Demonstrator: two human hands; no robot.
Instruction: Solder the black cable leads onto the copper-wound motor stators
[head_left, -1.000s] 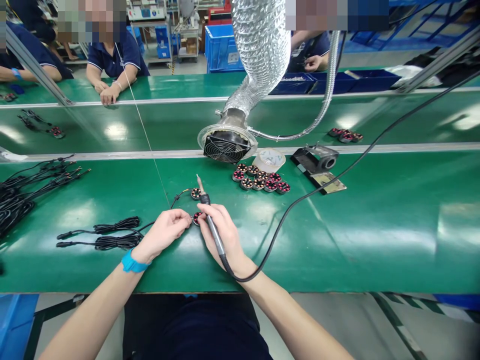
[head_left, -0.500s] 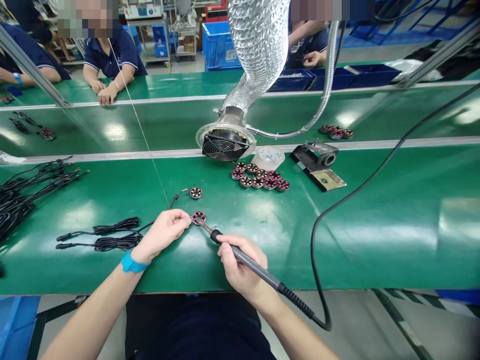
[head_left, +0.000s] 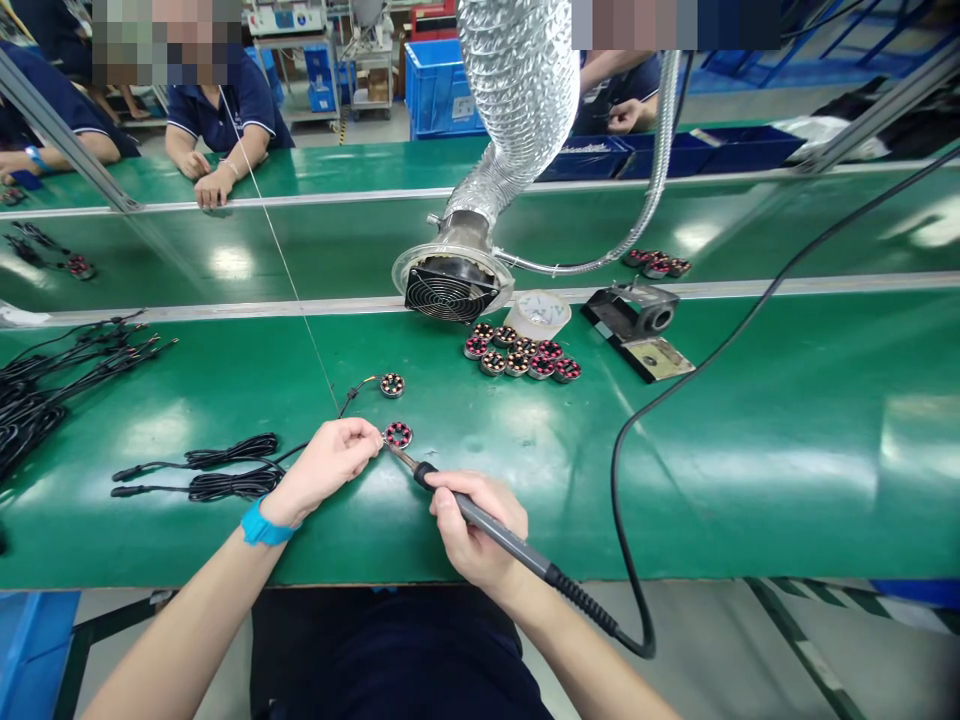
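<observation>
My right hand (head_left: pixel 480 525) is closed around the grey handle of a soldering iron (head_left: pixel 502 538). The iron's tip is beside the left edge of a small motor stator (head_left: pixel 398 434) with dark red windings, lying on the green bench. At that same edge, the fingers of my left hand (head_left: pixel 341 455) are pinched together. A thin solder wire (head_left: pixel 279 245) hangs from above and runs down into my left hand; its end is hidden by the fingers. Just behind lies a second stator (head_left: pixel 391 385) with copper-coloured windings, joined to a black cable (head_left: pixel 351 398).
Two coiled black cables (head_left: pixel 232 486) lie left, near a cable pile (head_left: pixel 37 400). Further back are several stators (head_left: pixel 517 362), a tape roll (head_left: pixel 538 315), an iron stand (head_left: pixel 637 325) and a fume duct with fan (head_left: pixel 450 293). The iron's cord (head_left: pixel 616 480) loops right. Co-workers (head_left: pixel 225 130) sit opposite.
My right hand has drawn the soldering iron slightly left, its tip shifting from the stator's lower rim to its left edge. Stators on the far strip slid left. My left hand stays put.
</observation>
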